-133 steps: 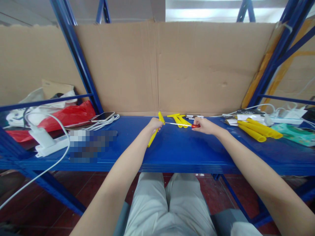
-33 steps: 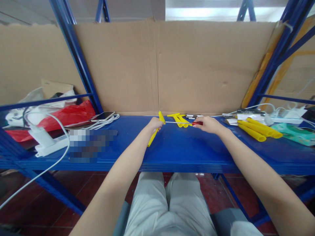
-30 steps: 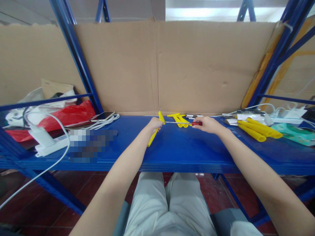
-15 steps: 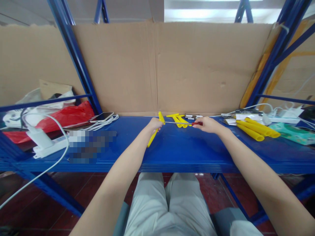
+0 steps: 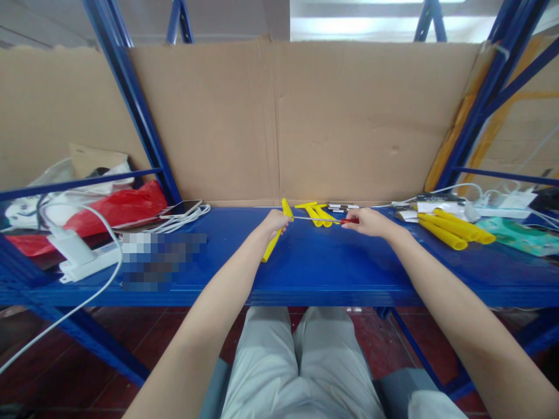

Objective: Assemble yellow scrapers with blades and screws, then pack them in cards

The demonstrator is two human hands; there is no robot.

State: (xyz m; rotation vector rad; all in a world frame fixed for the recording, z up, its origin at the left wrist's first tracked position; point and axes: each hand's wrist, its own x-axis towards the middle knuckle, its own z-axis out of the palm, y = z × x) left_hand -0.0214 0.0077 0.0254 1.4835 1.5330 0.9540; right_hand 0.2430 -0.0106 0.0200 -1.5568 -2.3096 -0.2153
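My left hand (image 5: 276, 221) is wrapped round a yellow T-shaped piece (image 5: 271, 247), whose long tube slants down toward the front edge of the blue shelf. In my right hand (image 5: 365, 222) is the red handle of a screwdriver (image 5: 349, 221). Its thin metal shaft runs left to the yellow piece beside my left fingers; the tip's exact contact is too small to make out. Behind the shaft, more yellow T-shaped pieces (image 5: 318, 214) lie on the shelf, near some small black and white items (image 5: 343, 207).
Several yellow tubes (image 5: 454, 230) lie at the right beside a green packet (image 5: 519, 235) and white adapters. At the left are a white power strip (image 5: 89, 262) with a cable, a red bag (image 5: 116, 206) and a phone (image 5: 181, 208). Cardboard (image 5: 279, 122) stands behind the blue shelf (image 5: 323, 262).
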